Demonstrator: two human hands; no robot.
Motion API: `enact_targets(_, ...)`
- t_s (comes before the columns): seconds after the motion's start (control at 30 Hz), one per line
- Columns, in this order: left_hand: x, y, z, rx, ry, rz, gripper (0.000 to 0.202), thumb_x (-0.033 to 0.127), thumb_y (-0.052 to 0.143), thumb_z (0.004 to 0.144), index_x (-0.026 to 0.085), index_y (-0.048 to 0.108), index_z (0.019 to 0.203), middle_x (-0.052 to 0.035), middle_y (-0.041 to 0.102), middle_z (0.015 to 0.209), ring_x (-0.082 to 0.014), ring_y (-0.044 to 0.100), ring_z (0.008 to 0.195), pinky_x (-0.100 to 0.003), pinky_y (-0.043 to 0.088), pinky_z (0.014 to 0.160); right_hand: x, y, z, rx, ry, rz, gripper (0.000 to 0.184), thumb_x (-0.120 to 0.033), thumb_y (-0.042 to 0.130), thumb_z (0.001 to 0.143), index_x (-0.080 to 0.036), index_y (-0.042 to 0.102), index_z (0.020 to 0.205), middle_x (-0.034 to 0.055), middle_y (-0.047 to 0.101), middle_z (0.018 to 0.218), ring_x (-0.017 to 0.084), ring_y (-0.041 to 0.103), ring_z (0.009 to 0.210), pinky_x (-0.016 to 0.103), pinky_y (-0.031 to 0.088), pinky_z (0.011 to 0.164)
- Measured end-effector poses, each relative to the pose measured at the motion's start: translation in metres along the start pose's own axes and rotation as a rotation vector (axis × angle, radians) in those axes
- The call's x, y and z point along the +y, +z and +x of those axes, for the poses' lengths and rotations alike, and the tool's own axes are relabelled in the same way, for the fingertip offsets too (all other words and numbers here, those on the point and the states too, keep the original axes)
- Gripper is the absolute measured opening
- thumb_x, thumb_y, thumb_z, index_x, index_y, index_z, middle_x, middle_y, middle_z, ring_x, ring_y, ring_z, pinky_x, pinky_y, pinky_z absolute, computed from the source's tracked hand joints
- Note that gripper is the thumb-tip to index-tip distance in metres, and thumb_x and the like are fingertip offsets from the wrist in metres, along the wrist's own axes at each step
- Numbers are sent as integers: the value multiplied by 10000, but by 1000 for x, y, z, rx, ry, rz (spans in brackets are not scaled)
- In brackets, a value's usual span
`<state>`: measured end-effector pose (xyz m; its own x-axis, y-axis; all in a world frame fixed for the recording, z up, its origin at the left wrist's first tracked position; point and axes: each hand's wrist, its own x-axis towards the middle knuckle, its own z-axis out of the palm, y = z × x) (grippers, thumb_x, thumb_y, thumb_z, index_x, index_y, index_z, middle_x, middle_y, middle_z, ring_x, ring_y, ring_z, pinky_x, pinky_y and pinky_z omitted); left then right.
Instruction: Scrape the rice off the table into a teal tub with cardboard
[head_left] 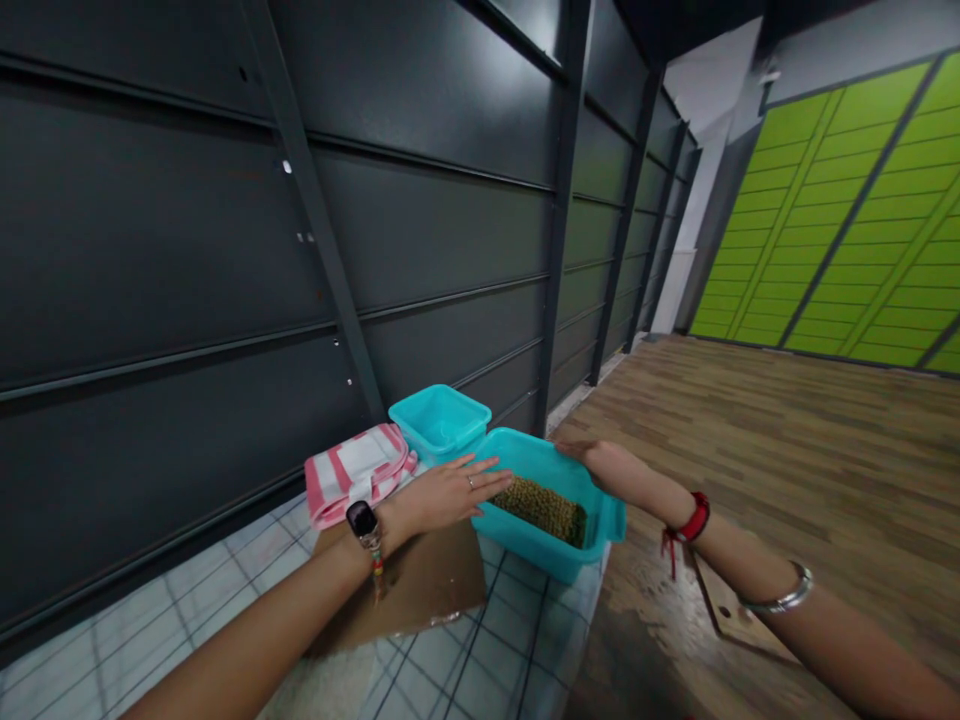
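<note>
A turquoise plastic tub (517, 548) holds a layer of small yellow-brown grains or beans (544, 512), with a patch of green at their right end. Over the tub's left rim reaches my left hand (454, 495), its fingers stretched out and apart, holding nothing. My right hand (600, 467) lies at the far right rim, fingers pointing left; they look extended but are partly dark and blurred. Whether either hand presses on the rim is hard to tell. Just behind stands a second, smaller turquoise tub (439, 420), with no contents visible.
A folded pink-and-white striped cloth (356, 468) lies left of the tubs. Brown cardboard (431, 590) rests under my left arm on a checked tablecloth (517, 630). A dark panelled wall (450, 235) runs close behind. Right of the table, a wooden board (731, 605) lies low down.
</note>
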<state>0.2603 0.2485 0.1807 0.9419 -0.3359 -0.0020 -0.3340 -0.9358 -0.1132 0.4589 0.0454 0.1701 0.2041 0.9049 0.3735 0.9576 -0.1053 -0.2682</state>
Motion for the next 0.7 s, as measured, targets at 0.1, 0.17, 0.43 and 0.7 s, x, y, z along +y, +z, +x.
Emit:
enact_targets(0.1,0,-1,-1,-6,-23,-8,554,252,452,864,259,230,1372,-20,331,1421,-138,204,1333,-316,141,1096,-3,-4,4,-90,-104,10,482,-62,371,778,-180,527,1218,65,499,1278,198,453,1180,380,367,1005)
enact_targets(0.17,0,-1,-3,-4,-48,-16,567,289,474,853,251,241,1369,-27,316,1429,-154,206,1335,-330,152,1094,-4,-6,8,-132,-159,43,478,-83,384,797,-153,480,1259,80,432,1331,190,366,1241,388,307,1046)
enact_targets(0.43,4,0,-14,36,-84,-88,619,423,490,824,274,238,1370,-33,313,1433,-198,212,1337,-376,191,1081,1,-1,17,-253,-188,167,501,-41,434,760,-155,493,1244,85,414,1345,178,332,1254,363,279,1063)
enact_targets(0.7,12,-3,-19,2,-130,-43,614,478,459,824,217,291,1354,-82,286,1442,-230,218,1334,-398,191,1078,-27,-25,4,-265,-203,201,425,-287,552,816,-194,516,1229,76,477,1302,219,377,1236,411,281,1057)
